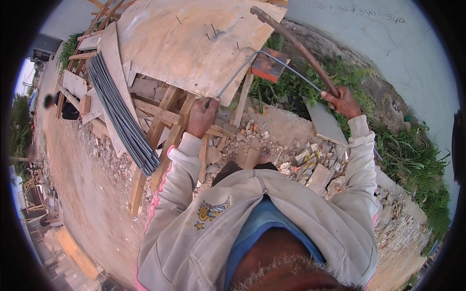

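Note:
My left hand [202, 116] is closed around one leg of a thin grey steel rod [237, 76], just off the near edge of a plywood board. The rod rises from this fist, bends near the board's right corner and slopes down to my right hand [343, 103]. That hand is wrapped round the lower end of a long rusty brown bar [301, 48], which slants up and left to a notched tip over the board. The rod's far end meets my right fingers; whether they grip it too I cannot tell. Beneath the bend sits an orange-red block [268, 67] with a dark top.
Several nails or pins stick up from the plywood board [160, 43]. A bundle of straight steel rods [124, 114] lies left of it, across timber framing [167, 114]. Rubble [242, 140] covers the ground near my feet. Weeds [412, 160] and a pale wall [388, 43] run along the right.

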{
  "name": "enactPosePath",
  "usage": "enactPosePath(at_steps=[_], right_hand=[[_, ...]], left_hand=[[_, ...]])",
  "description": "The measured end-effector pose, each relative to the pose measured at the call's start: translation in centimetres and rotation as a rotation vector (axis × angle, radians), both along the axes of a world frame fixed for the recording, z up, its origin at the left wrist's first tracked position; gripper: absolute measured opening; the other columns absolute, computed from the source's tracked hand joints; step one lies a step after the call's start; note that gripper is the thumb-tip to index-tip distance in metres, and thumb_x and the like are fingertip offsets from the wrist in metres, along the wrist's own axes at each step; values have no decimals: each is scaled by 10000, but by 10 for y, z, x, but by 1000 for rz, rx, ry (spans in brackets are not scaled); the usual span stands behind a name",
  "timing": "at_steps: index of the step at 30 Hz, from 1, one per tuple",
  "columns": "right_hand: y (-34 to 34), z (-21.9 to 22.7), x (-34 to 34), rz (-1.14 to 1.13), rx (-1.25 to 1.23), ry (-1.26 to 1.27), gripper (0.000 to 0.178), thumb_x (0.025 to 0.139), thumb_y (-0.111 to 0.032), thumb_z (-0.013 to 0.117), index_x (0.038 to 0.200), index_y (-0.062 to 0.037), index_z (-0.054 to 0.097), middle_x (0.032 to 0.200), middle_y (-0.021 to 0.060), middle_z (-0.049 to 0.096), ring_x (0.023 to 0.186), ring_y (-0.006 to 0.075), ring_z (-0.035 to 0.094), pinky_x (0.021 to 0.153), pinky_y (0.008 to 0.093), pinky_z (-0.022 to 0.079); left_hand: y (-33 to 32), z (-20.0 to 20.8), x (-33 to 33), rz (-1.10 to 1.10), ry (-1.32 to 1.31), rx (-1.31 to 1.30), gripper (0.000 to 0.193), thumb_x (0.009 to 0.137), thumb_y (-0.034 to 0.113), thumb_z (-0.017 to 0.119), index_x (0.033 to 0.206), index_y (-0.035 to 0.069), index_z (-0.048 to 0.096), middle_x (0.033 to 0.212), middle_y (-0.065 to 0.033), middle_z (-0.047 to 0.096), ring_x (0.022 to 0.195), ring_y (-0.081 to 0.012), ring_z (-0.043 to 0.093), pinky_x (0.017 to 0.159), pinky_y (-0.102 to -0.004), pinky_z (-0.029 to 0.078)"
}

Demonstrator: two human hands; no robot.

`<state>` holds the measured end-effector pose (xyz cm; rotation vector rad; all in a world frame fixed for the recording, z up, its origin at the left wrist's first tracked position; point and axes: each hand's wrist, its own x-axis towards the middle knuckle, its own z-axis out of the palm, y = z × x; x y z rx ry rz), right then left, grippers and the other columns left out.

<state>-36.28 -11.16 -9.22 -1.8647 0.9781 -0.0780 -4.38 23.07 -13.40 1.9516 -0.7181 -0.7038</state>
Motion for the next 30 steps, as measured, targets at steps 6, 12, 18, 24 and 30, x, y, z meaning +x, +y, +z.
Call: enactPosePath(at_steps=[6,12,18,24,30], right_hand=[[-2,0,0,8,115,-58,377,895,-370,785,783,-66,591,569,-30,518,427,52,433,389,254,332],[-10,-5,3,49,91,-62,359,902,-357,778,793,-66,599,569,-33,510,437,52,438,397,255,340],[8,-2,8,-7,45,-53,361,919,-376,761,803,-66,617,561,-36,506,444,53,437,414,263,349],[5,-5,5,24,51,-85,362,914,-369,765,787,-78,592,572,-43,497,460,54,447,425,264,354],[9,5,8,-5,12,14,377,912,-389,766,777,-76,605,552,-42,479,456,55,422,428,264,331]], left_hand=[[2,-9,-22,226,206,-140,364,1010,296,592,799,2,635,574,17,480,559,-77,406,519,-296,359],[-7,-35,-34,390,297,-328,283,1016,251,590,852,27,645,673,65,502,618,-46,438,541,-250,371],[-14,-34,-33,460,364,-446,232,993,272,647,868,77,656,654,55,520,534,-49,484,463,-222,388],[-7,-47,-23,426,370,-416,234,983,268,673,847,78,650,662,54,525,545,-38,497,454,-217,394],[-6,-51,-23,422,323,-362,287,983,315,678,834,72,645,673,53,530,542,-38,483,454,-218,397]])
